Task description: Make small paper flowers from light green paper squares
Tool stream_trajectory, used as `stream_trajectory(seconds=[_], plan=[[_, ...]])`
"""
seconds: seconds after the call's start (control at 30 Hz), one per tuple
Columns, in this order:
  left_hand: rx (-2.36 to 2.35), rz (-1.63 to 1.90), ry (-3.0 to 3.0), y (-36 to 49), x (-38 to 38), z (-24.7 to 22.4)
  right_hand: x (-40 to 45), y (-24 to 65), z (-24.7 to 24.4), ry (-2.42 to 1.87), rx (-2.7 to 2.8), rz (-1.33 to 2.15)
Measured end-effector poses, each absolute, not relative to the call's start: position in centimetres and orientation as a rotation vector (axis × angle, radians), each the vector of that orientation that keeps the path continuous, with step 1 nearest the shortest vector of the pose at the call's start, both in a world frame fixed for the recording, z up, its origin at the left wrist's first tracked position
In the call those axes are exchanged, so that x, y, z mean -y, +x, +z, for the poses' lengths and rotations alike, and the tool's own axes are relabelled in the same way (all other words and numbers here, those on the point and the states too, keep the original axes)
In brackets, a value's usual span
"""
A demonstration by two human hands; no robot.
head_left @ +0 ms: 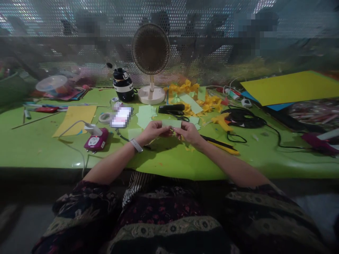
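Note:
Between my two hands is a small pale green piece of paper (171, 123), raised a little above the green table. My left hand (155, 132), with a light watch band at the wrist, pinches its left part. On the right part, my right hand (188, 133) closes with thumb and fingers. The fingertips of both hands nearly meet at the paper's lower edge. Just beyond them lie a stack of pale green paper (144, 115), a black stapler (171, 108) and dark-handled scissors (182, 118). A yellow-and-black cutter (221, 144) rests beside my right forearm.
A white fan (150, 95) and black bottle (123, 86) stand at the back, near yellow paper pieces (212, 102). Left are a phone (122, 117), tape roll (105, 118) and magenta power adapter (96, 140) with a cable. Right lies a yellow glue gun (222, 120) with its cord.

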State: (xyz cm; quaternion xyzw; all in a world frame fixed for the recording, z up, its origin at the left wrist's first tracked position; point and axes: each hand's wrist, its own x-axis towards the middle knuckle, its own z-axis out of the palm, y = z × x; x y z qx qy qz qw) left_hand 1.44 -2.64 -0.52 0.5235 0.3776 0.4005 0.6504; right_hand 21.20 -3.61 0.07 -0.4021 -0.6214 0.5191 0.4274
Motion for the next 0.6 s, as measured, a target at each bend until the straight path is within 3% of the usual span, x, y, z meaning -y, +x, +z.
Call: stream_trajectory(seconds=[0.6], plan=[[-0.916,0.746,1.341,-0.6,1.6,0.7,3.7,21.5,1.0,-1.067,1.618,1.442]])
